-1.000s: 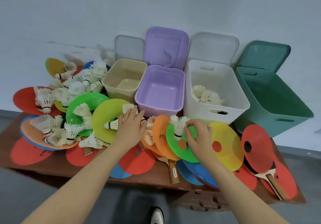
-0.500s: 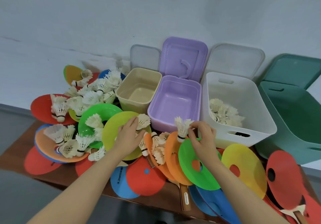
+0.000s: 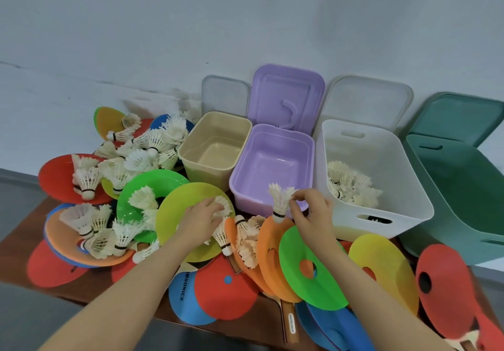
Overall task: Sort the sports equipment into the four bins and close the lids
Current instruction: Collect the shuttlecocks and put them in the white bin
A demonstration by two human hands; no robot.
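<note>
The right hand (image 3: 311,214) pinches a white feather shuttlecock (image 3: 278,200) by its feathers, fingers (image 3: 296,196) closed together on the skirt, the round cork base hanging down. It is held just above the front rim of the purple bin (image 3: 272,165), near the middle of the surface (image 3: 16,244). The left hand (image 3: 201,217) lies on a yellow-green disc (image 3: 188,200), and its fingers curl around another shuttlecock (image 3: 222,205), of which only the feathery top shows.

Four smooth plastic bins stand in a row along the back edge of the brown wooden surface, all open, with their lids leaning on the wall. The beige bin (image 3: 215,146) and the purple bin show only their bare bottoms. The white bin (image 3: 381,160), with a slot handle in its wall, holds a small heap of shuttlecocks (image 3: 351,184). The dark green bin (image 3: 463,187) is at the right end.

Toward the left edge many shuttlecocks (image 3: 136,157) lie in a loose pile on flat round discs of red, orange, green and blue. Along the front edge, thin flexible discs with centre holes overlap: an orange disc (image 3: 272,255), a green disc (image 3: 311,269), a yellow disc (image 3: 387,269) and a red disc (image 3: 444,290). A wooden paddle handle (image 3: 290,320) shows between them.
</note>
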